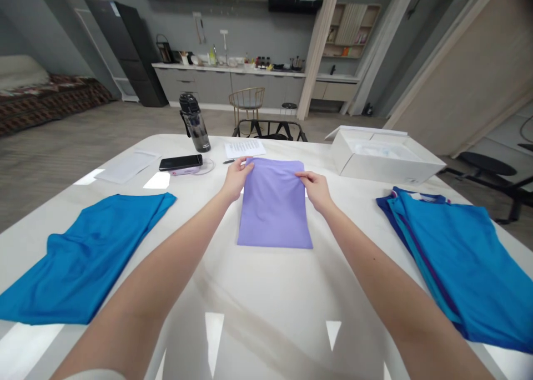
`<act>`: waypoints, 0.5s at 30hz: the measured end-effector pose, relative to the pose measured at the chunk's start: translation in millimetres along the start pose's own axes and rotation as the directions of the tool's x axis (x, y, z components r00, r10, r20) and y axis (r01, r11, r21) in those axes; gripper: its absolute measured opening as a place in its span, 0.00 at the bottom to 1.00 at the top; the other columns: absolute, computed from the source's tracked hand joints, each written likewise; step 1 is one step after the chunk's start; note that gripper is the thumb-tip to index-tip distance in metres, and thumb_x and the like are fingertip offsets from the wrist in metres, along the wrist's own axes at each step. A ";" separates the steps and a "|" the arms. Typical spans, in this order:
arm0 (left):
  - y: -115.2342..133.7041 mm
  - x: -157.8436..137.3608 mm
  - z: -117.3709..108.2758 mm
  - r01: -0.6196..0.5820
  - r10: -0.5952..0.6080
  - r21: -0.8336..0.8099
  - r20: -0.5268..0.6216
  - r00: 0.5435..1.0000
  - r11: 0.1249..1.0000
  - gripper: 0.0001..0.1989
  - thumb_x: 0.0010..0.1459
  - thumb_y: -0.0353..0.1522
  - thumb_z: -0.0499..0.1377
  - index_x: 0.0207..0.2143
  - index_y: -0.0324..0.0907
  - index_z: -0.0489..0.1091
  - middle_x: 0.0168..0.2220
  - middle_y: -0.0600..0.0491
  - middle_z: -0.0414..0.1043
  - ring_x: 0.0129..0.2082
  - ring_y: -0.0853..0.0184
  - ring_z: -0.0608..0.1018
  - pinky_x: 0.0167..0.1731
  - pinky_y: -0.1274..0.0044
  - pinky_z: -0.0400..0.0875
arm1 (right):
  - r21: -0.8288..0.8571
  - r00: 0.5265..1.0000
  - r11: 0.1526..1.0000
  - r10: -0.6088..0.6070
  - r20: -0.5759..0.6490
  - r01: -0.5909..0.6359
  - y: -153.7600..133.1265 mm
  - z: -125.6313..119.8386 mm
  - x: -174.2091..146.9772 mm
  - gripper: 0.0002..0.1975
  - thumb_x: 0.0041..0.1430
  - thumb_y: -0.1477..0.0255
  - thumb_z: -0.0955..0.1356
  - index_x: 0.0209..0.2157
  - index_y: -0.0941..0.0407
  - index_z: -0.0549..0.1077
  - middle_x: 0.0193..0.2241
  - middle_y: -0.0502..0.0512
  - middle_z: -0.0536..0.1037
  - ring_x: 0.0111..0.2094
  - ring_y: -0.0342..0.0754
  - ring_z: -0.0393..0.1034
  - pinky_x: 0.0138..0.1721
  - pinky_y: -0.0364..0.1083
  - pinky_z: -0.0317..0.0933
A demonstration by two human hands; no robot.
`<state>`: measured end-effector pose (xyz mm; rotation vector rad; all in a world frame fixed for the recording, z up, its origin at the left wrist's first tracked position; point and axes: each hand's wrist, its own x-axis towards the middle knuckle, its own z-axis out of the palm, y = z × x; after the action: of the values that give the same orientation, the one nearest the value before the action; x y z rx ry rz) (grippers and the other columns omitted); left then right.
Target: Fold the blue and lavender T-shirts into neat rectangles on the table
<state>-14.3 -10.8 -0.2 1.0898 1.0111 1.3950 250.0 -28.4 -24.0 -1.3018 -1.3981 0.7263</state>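
The left hand, nearly closed, pinches the purple cloth near its far left corner. The right hand, fingers curled, pinches its right edge.

One head-worn camera gave the only view, looking forward and down from above a white table, midway between the person's forearms, which ran in from the lower corners. The left hand and right hand lay at a short reach, with the folded lavender cloth at frame centre. The wide view reached a distant kitchen counter along the top and made the refrigerator lean outward.
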 end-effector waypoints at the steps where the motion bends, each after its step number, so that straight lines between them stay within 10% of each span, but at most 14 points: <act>1: -2.6 7.7 0.7 0.000 0.000 0.000 -0.009 1.000 1.000 0.21 0.54 0.38 0.71 0.48 0.42 0.73 0.31 0.55 0.77 0.30 0.68 0.78 0.31 0.79 0.71 | 0.008 1.000 1.000 0.009 -0.005 -0.009 4.1 2.4 7.1 0.14 0.57 0.69 0.66 0.38 0.55 0.83 0.40 0.55 0.83 0.42 0.52 0.74 0.47 0.49 0.66; 9: -25.6 77.5 1.0 -0.041 0.041 -0.027 -0.019 0.999 0.999 0.19 0.55 0.34 0.68 0.48 0.41 0.73 0.31 0.55 0.77 0.28 0.69 0.77 0.30 0.79 0.71 | -0.050 1.000 0.999 0.004 -0.028 -0.006 30.6 15.8 61.3 0.17 0.58 0.69 0.66 0.43 0.56 0.84 0.35 0.54 0.83 0.34 0.49 0.72 0.39 0.47 0.67; 15: -64.4 114.7 -26.3 0.109 -0.064 0.353 -0.137 0.988 0.929 0.22 0.57 0.27 0.65 0.55 0.38 0.72 0.37 0.48 0.80 0.34 0.64 0.80 0.41 0.72 0.75 | -0.353 0.995 0.934 0.072 0.072 -0.043 63.1 26.4 87.1 0.19 0.59 0.76 0.65 0.48 0.56 0.83 0.38 0.57 0.83 0.36 0.51 0.74 0.47 0.50 0.68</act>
<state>-29.6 109.0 -58.5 1.2164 1.4302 1.2451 257.0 74.3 -64.9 -1.6109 -1.6158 0.5908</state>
